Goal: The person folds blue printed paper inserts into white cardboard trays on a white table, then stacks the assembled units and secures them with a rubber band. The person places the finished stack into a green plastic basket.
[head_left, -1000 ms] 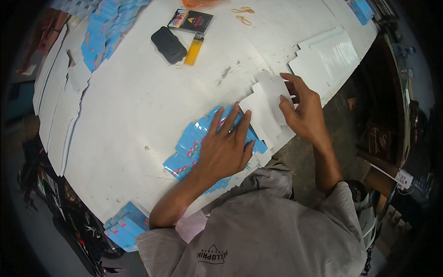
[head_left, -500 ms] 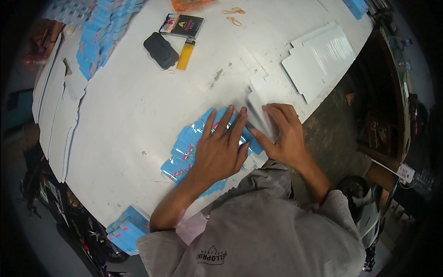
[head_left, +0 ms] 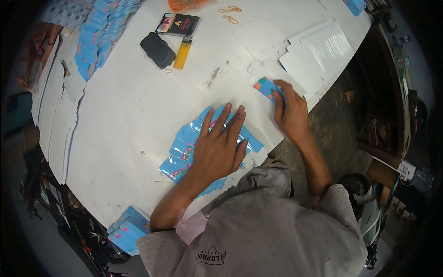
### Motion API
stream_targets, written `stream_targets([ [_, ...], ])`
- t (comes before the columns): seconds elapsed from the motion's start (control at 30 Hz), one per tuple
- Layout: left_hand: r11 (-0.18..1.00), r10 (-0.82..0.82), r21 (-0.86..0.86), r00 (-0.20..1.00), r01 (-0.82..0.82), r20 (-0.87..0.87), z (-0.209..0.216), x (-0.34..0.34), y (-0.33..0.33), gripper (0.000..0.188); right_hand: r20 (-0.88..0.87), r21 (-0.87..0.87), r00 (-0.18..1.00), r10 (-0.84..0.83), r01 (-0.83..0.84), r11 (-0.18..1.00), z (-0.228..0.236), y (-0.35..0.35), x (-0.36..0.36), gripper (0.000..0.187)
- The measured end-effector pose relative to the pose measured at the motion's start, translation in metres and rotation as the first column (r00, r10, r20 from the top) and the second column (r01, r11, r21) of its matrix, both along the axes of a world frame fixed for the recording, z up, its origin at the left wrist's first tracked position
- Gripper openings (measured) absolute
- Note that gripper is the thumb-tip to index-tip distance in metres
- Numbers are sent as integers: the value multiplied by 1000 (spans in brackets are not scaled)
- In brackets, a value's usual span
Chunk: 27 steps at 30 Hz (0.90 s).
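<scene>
**Right hand has one blue carton, left hand flat on the fan**

Right hand (head_left: 279,98): thumb and fingers pinched closed on a single blue carton (head_left: 263,87). Visible part is small, blue, with pink, green and orange patches; the rest is behind the fingers. It's near the right stretch of the tabletop (head_left: 115,152) edge, well apart from the fan. Can't tell if it touches the surface.

Left hand (head_left: 217,150): fingers spread, palm down, gripping nothing, resting on the fanned cartons (head_left: 177,159) by the near edge. These look flat, glossy blue with pink print, overlapped in steps. Piece count not readable under the hand.

Counts:
- 1 carton in the right hand
- 1 fan under the left hand
- 1 stack of white blanks (head_left: 316,55), right edge, stepped outline, shiny top
- 1 blue bundle (head_left: 129,231), near-left corner
- 1 long blue row (head_left: 99,39), far-left corner; pieces too tight to count
- 1 black case (head_left: 158,50), 1 yellow lighter (head_left: 182,54), 1 dark pack (head_left: 180,24), grouped toward the far edge; lighter lies just beside the case
- 1 orange bag (head_left: 184,4), far edge
</scene>
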State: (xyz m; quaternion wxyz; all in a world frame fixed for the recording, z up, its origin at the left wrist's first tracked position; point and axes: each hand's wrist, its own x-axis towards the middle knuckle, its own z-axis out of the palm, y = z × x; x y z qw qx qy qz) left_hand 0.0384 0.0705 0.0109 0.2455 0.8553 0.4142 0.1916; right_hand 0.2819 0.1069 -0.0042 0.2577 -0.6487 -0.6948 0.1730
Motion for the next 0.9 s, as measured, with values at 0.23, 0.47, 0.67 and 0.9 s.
stream_targets([
  [0.23, 999, 15, 30, 999, -14, -33, -2, 1, -1, 60, 303, 266, 953, 25, -110, 958, -16, -3, 5, 28],
  [0.47, 1000, -14, -24, 995, 12, -102, 3, 2, 0, 57, 369, 169, 922, 117, -190, 967, 8, -28, -16, 55],
  [0.67, 999, -31, 25, 989, 35, -148, 4, 1, -3, 49, 339, 162, 930, 140, -205, 965, 3, -26, -8, 50],
  [0.9, 998, -22, 59, 992, 30, -126, 2, 2, -1, 48, 161, 153, 968, 191, -216, 964, -1, -19, 8, 50],
])
